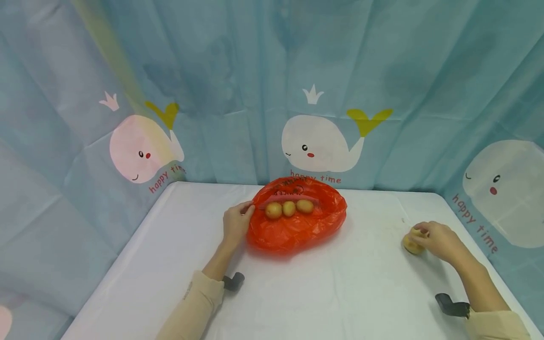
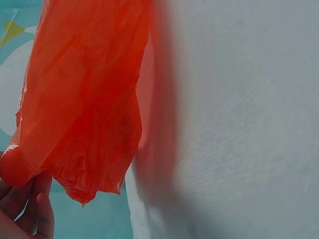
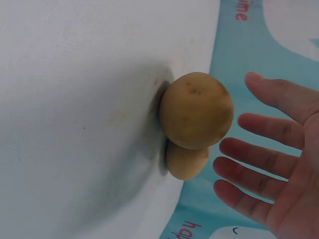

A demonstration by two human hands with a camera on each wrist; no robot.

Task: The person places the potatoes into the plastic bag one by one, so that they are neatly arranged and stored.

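A red plastic bag point(image 1: 293, 236) lies with its mouth spread wide, and three potatoes point(image 1: 274, 210) sit in a row inside it. My left hand point(image 1: 237, 222) pinches the bag's left rim between thumb and fingers. In the left wrist view, the red film point(image 2: 94, 99) drapes down from those fingers point(image 2: 44, 214). Far to the right, my right hand point(image 1: 437, 240) is over a potato point(image 1: 411, 243). The right wrist view has its fingers spread beside a large round potato point(image 3: 196, 110), with a smaller potato point(image 3: 187, 160) partly hidden behind that one.
Everything lies on a white-covered table point(image 1: 340, 288). A blue curtain point(image 1: 238, 61) printed with whales hangs behind it and along both sides. Dark wrist straps point(image 1: 452, 307) stick out at both cuffs.
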